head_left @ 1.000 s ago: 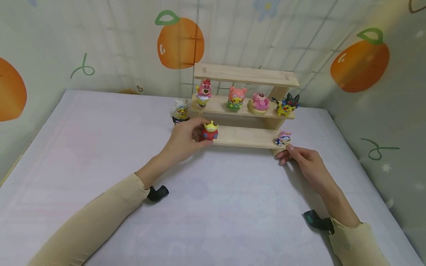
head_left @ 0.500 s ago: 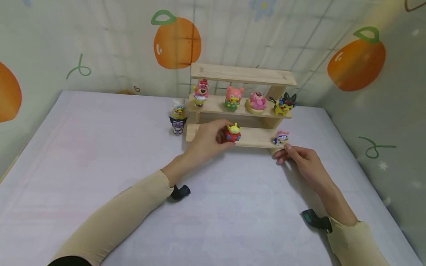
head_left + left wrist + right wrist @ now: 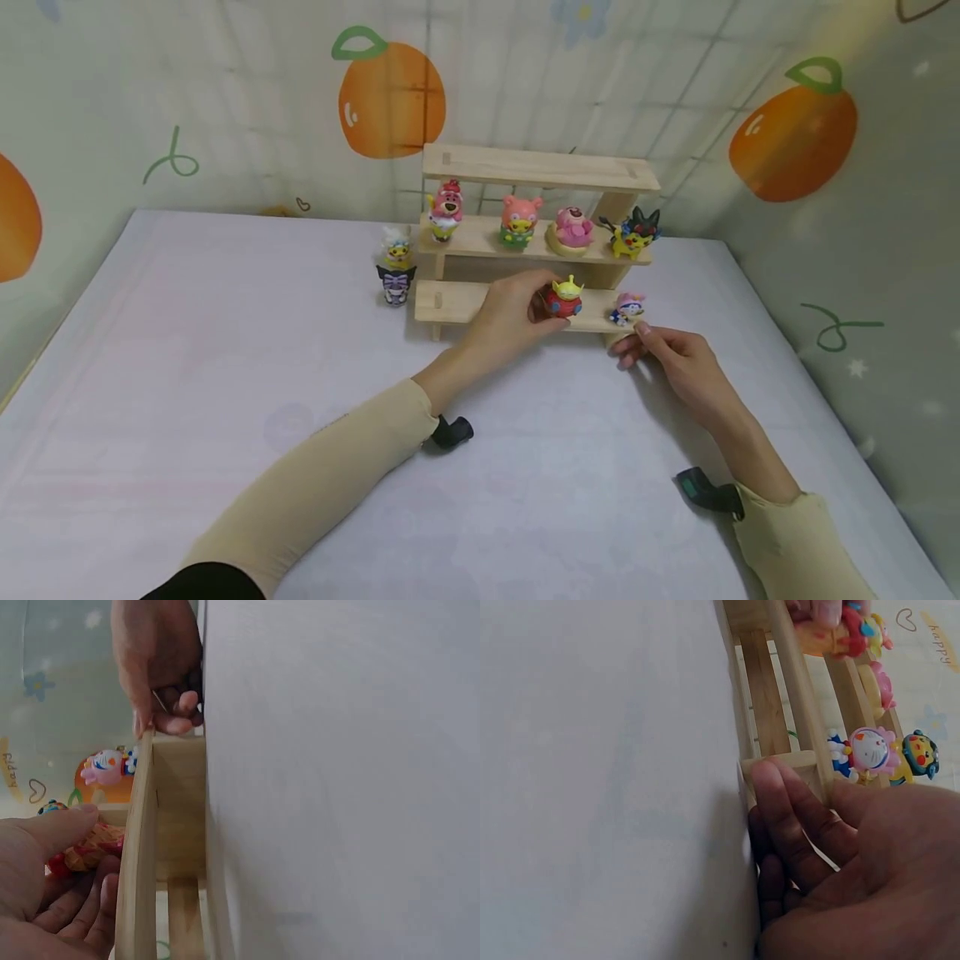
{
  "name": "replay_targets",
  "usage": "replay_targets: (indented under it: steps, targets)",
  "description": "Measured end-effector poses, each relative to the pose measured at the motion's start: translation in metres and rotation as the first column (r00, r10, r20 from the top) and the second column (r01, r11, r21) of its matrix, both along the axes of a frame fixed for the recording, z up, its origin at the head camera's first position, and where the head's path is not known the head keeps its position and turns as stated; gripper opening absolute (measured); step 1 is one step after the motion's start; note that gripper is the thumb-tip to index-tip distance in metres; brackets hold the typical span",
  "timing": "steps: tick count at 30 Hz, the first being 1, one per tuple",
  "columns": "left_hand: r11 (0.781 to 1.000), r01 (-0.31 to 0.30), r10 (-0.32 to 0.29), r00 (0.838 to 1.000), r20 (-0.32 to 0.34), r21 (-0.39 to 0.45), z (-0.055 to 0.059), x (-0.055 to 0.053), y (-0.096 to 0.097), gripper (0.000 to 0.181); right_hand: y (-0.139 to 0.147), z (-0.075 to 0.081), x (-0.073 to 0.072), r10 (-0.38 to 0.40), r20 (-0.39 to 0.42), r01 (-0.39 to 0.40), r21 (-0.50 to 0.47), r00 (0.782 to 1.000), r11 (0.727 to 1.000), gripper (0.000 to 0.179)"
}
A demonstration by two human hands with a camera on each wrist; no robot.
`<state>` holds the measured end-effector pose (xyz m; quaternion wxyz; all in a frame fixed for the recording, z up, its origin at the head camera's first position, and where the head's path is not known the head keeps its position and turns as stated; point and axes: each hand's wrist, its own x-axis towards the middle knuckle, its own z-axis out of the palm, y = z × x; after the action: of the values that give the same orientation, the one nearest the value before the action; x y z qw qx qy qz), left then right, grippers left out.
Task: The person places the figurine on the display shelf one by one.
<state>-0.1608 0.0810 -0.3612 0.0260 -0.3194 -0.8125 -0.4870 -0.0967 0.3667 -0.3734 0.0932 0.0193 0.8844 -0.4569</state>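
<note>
My left hand (image 3: 510, 318) pinches a small toy figurine (image 3: 564, 300) with a yellow three-pointed head and a red body. It holds the toy at the lowest board of a wooden display shelf (image 3: 452, 302). The left wrist view shows the figurine's tan, patterned lower part (image 3: 91, 851) between thumb and fingers. With thumb above and fingers beneath, my right hand (image 3: 690, 371) grips the right end of that board. Close by, a small pink-hooded figurine (image 3: 627, 308) stands on the board; its white face (image 3: 870, 750) shows in the right wrist view.
On the middle board stand several figurines, among them a pink bear in green (image 3: 517, 223) and a yellow one with dark ears (image 3: 634, 233). Left of the shelf are a purple-and-black figurine (image 3: 395, 285) and a yellow one with a white top (image 3: 397, 248). A white-covered table (image 3: 225, 375) lies beneath.
My left hand has carried the red-and-yellow figurine rightward along the lowest board, from its left part to near the pink-hooded figurine. My right hand keeps its grip on the board's end.
</note>
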Motion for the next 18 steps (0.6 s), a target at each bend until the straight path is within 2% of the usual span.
replay_targets:
  steps: [6,18]
  targets:
    - [0.999,-0.034,0.035,0.999,-0.036,0.024,-0.006,-0.004,0.011,0.044,-0.002,0.001,0.001,0.005,-0.007,-0.005,0.001,1.000,1.000,0.063]
    - [0.993,-0.114,0.114,0.989,-0.094,0.001,-0.007,-0.003,0.022,0.046,-0.002,0.000,0.001,0.024,-0.039,-0.023,0.020,0.999,1.000,0.062]
